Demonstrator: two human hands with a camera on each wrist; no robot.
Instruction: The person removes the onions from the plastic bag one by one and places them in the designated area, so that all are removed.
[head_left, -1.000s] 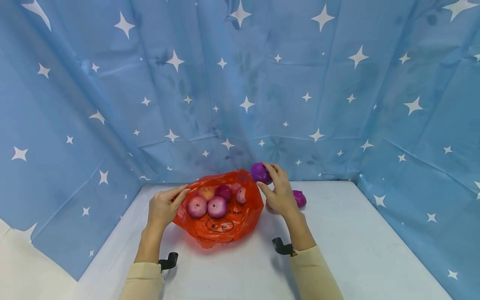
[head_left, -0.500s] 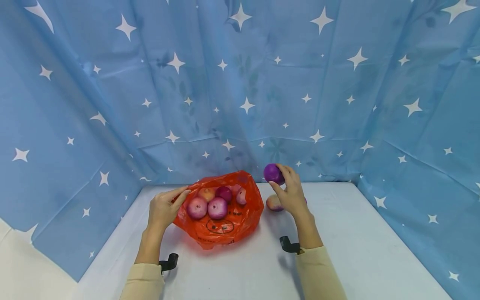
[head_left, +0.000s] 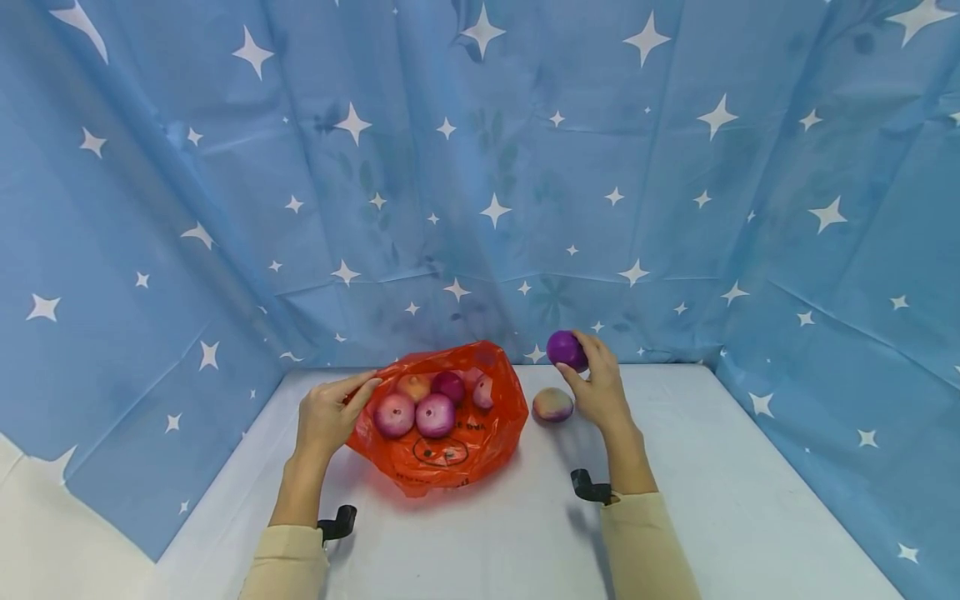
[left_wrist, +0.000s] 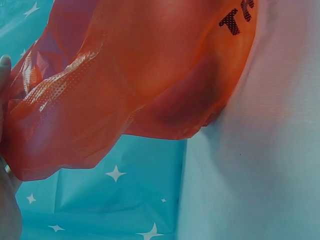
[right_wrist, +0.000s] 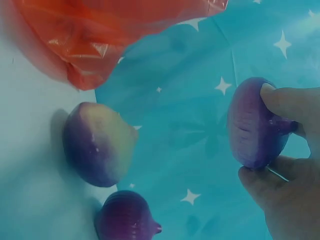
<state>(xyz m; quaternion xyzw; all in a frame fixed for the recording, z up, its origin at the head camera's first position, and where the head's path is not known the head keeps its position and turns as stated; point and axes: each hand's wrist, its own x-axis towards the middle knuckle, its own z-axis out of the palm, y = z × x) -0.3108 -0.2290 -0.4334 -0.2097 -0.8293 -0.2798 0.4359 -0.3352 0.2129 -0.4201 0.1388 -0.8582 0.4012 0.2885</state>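
Observation:
My left hand (head_left: 326, 415) pinches the left rim of a red plastic bag (head_left: 480, 446), held with its mouth wide apart. Several round onions (head_left: 436, 415) lie inside, mostly pink-purple, one of them yellowish. In my right hand (head_left: 602, 387) a purple onion (head_left: 564, 350) is held between thumb and fingertips, raised above the table to the right of the bag. The right wrist view shows the grip on this onion (right_wrist: 252, 125), its stem end toward the palm. Below it sits a round, yellow-and-purple piece with a small pointed tip (right_wrist: 97, 142).
Another dark purple onion (right_wrist: 126, 217) lies beside the two-toned piece, hidden behind my right hand in the head view. The white table (head_left: 480, 546) meets a blue star-patterned curtain (head_left: 487, 167) at the back and sides.
My right hand has moved right with the purple onion, away from the bag's right edge, uncovering the yellow-and-purple piece and covering the other onion. My left hand has stayed at the bag.

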